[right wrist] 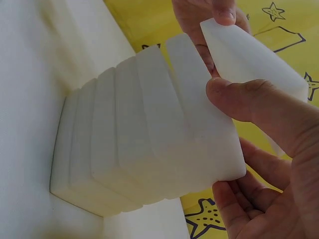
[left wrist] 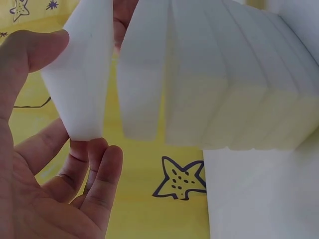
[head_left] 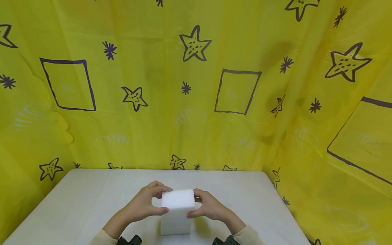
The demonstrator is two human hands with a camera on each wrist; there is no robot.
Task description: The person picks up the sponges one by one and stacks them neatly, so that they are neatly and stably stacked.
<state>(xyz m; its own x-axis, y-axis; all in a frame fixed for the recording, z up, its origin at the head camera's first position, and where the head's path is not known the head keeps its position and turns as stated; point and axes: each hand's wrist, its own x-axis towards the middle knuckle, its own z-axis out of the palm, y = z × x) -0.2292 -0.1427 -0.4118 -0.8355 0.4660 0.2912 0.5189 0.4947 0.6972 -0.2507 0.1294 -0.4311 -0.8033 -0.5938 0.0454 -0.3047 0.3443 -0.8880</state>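
A stack of white sponge blocks (head_left: pixel 175 227) stands upright on the table between both hands. Above it, my left hand (head_left: pixel 143 204) pinches one white sponge block (left wrist: pixel 82 79) between thumb and fingers. In the left wrist view a gap separates this block from the one below. My right hand (head_left: pixel 212 206) grips that lower block (right wrist: pixel 212 132) at its side, thumb on one face and fingers on the opposite edge. This block sits tilted on top of the stack, with a narrow wedge of space under part of it. Several more blocks lie flat beneath it.
The white table (head_left: pixel 116 190) reaches back to a yellow curtain (head_left: pixel 159 129) printed with starfish and frames. The curtain also runs along the right side. Dark wrist devices (head_left: pixel 130 240) show at the bottom edge, by pale sleeves (head_left: pixel 249 236).
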